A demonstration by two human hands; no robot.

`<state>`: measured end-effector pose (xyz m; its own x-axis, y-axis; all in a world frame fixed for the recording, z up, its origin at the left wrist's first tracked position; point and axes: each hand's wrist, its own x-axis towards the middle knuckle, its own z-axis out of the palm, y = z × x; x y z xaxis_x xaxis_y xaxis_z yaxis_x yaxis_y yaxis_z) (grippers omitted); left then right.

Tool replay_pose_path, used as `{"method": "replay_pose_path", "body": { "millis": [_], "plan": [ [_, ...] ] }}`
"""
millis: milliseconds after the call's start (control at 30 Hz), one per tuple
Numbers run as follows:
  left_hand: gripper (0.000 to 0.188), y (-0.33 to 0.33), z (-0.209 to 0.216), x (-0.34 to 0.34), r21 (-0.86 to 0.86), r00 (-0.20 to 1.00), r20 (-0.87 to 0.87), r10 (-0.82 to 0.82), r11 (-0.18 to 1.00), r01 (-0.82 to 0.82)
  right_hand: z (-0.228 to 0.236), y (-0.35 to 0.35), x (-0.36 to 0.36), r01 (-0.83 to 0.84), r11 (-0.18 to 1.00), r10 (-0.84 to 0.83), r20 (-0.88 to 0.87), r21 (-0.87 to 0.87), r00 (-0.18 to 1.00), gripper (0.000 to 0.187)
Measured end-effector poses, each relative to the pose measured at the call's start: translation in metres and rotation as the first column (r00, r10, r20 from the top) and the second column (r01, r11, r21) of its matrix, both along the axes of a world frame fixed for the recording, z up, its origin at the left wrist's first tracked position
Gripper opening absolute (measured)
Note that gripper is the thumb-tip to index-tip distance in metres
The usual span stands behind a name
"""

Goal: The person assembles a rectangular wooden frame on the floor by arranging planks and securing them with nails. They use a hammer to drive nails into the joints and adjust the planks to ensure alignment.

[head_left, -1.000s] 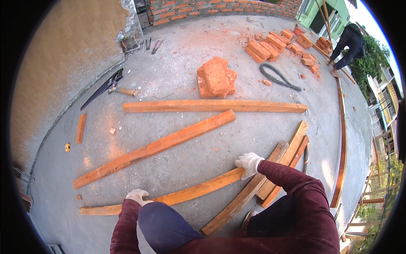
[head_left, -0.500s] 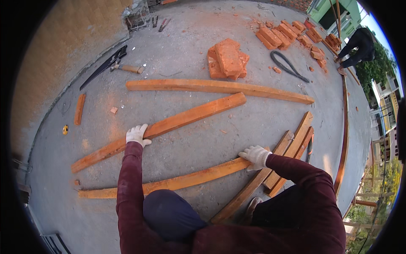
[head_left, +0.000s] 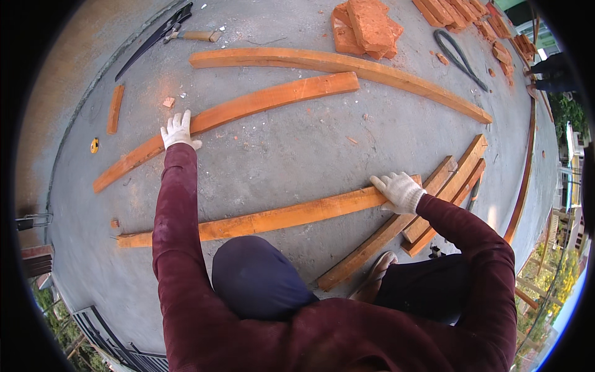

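My left hand point(head_left: 178, 131), in a white work glove, lies on a long wooden beam point(head_left: 266, 103) with its fingers spread apart. That beam slants across the concrete floor, its left end nearer me. My right hand point(head_left: 401, 193), also gloved, is closed over the right end of a nearer wooden beam point(head_left: 291, 214); some fingertips are hidden. This beam's right end meets a group of shorter beams point(head_left: 447, 189) on the right. Beyond my left hand's beam lies another long beam point(head_left: 334, 63).
A handsaw point(head_left: 152, 42) and a hammer point(head_left: 193, 36) lie far left, with a short wood piece point(head_left: 114, 110) and a yellow tape measure point(head_left: 94, 146) nearer. Bricks point(head_left: 369, 28) and a dark looped cable point(head_left: 460, 59) lie beyond. Another person point(head_left: 551, 73) stands far right.
The view has tilted nearer, so floor objects appear higher. My left hand sits slightly farther left along its beam, fingers more spread. My right hand stays on the near beam's end.
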<state>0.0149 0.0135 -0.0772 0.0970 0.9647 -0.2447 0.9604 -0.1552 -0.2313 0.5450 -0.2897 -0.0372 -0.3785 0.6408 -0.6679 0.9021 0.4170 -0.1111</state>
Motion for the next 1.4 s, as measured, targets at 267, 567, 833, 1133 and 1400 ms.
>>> {"method": "replay_pose_path", "body": {
  "millis": [267,567,833,1133,1400],
  "plan": [
    [0.117,-0.255,-0.015,-0.028,-0.361,0.902,0.312,-0.299,0.841,0.404,-0.019,0.0,-0.007,-0.004,1.0,0.003,-0.067,-0.003,0.998,0.077],
    [0.082,-0.259,0.012,-0.02,-0.491,0.986,0.118,-0.117,0.856,0.16,-0.011,-0.005,-0.013,0.134,0.99,-0.141,-0.265,-0.045,0.954,0.074],
    [0.086,-0.263,0.019,-0.009,-0.488,0.971,0.226,-0.077,0.854,0.181,0.033,-0.062,0.227,0.866,0.062,-0.828,-0.46,0.496,0.322,0.048],
    [0.064,-0.17,0.083,0.107,-0.469,0.803,0.565,-0.191,0.726,0.503,-0.043,-0.089,0.211,0.837,0.096,-0.884,-0.34,0.539,0.321,0.061],
    [0.068,-0.251,0.106,0.264,-0.73,0.79,0.57,-0.225,0.302,0.613,-0.079,-0.116,0.222,0.677,0.281,-0.786,-0.242,0.68,0.569,0.095]
  ]
}}
